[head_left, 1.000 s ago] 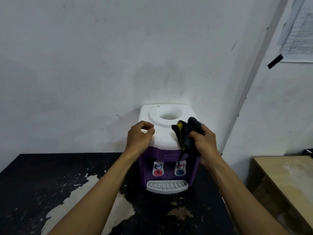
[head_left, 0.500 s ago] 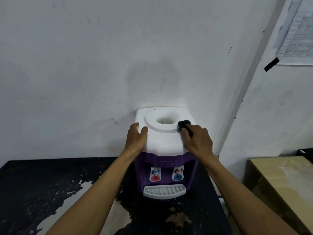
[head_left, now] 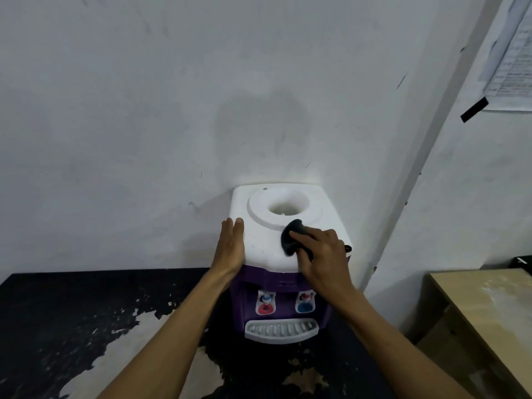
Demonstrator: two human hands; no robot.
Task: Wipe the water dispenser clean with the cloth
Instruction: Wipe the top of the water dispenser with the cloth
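Standing at the back of the worn, paint-chipped black counter (head_left: 72, 312), against the white wall, the small water dispenser (head_left: 259, 243) with white plastic top and purple body faces the person. Left hand (head_left: 229, 249) lies flat, fingers straight, along the top's left edge, evidently to steady the unit. Right hand (head_left: 322, 254) grips a bunched dark cloth (head_left: 289, 237), pressing it onto the top beside the bottle well's rim. Wiping is judged under way.

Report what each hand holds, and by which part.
The right hand grips the dark cloth by its bunched middle, under the fingers, pressing it on the water dispenser. The left hand holds nothing; it rests flat on the top's left edge.
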